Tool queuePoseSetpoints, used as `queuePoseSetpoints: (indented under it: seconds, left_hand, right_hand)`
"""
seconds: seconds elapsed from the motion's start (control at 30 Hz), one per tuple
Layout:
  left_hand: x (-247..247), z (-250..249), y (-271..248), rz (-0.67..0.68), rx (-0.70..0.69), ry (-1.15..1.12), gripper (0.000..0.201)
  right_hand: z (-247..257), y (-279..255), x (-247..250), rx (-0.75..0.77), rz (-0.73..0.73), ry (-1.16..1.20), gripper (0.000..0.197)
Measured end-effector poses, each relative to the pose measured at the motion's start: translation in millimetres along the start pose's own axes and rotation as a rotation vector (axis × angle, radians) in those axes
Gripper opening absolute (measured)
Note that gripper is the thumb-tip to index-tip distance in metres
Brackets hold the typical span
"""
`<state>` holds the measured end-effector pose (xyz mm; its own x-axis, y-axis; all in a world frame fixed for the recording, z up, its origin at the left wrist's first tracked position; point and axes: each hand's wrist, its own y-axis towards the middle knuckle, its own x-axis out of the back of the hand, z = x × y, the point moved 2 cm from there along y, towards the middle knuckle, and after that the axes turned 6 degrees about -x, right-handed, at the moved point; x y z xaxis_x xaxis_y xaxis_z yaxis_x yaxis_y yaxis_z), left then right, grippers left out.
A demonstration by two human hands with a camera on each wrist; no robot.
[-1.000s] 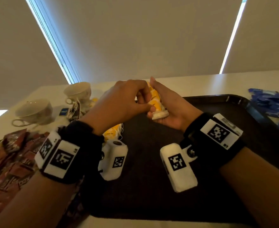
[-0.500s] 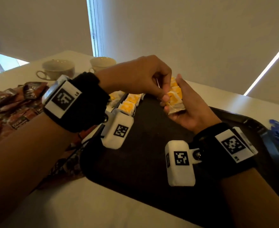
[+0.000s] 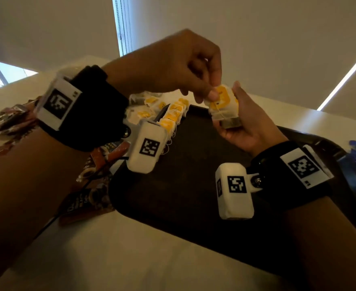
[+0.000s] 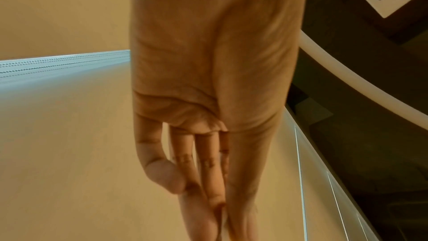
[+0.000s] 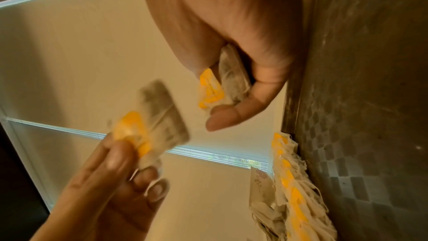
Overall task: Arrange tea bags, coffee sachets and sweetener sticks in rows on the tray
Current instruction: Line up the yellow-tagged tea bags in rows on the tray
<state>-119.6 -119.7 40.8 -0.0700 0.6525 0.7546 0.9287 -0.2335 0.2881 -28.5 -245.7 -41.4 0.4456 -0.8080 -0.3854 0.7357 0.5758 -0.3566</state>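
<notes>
Our left hand (image 3: 173, 66) pinches one tea bag (image 3: 220, 95) off the small stack gripped in our right hand (image 3: 246, 124), both above the tray (image 3: 194, 185). The row of tea bags (image 3: 170, 116) runs along the tray's far-left edge, nearer the left hand, so we judge the bag goes there.

Both forearms are reaching forward, each wrist wearing a black band. The left hand (image 3: 173, 66) is arching palm-down, thumb and fingertips pinching together, while the right hand (image 3: 244, 122) is cupping palm-up, fingers curling just beside it.
</notes>
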Motion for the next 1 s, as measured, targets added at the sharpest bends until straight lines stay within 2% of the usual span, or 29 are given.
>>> queuePoseSetpoints:
  seconds: [0.07, 0.13, 0.2, 0.33, 0.43, 0.63, 0.73, 1.0]
  left_hand:
    - [9.7, -4.4, -7.7, -0.032, 0.008, 0.002, 0.017]
    - [17.9, -6.6, -16.1, 0.006, 0.039, 0.021, 0.019]
    - [21.8, -3.8, -23.7, 0.16, 0.109, 0.068, 0.019]
    - [11.5, 22.9, -41.3, 0.6, 0.29, 0.106, 0.017]
    - [-1.5, 47.4, -49.6, 0.722, 0.362, 0.139, 0.022]
    - [-11.8, 81.6, -46.8, 0.613, 0.361, 0.292, 0.015]
    - [-12.5, 85.0, -45.5, 0.547, 0.324, 0.272, 0.013]
    - [-5.1, 79.9, -37.1, 0.504, 0.292, 0.241, 0.01]
  right_hand:
    - [1.7, 2.0, 3.5, -0.004, -0.02, 0.009, 0.041]
    - [1.5, 2.9, 3.3, -0.018, -0.032, 0.029, 0.039]
    - [1.9, 2.8, 3.3, -0.02, -0.037, 0.059, 0.039]
    - [2.8, 0.5, 2.6, -0.022, -0.038, 0.045, 0.041]
    - [1.9, 0.3, 2.3, -0.022, -0.042, 0.03, 0.041]
    - [0.6, -1.1, 2.3, -0.025, -0.043, 0.021, 0.04]
    - [1.2, -0.8, 3.6, -0.022, -0.039, 0.012, 0.041]
    - [0.6, -0.7, 1.9, -0.02, -0.038, -0.017, 0.04]
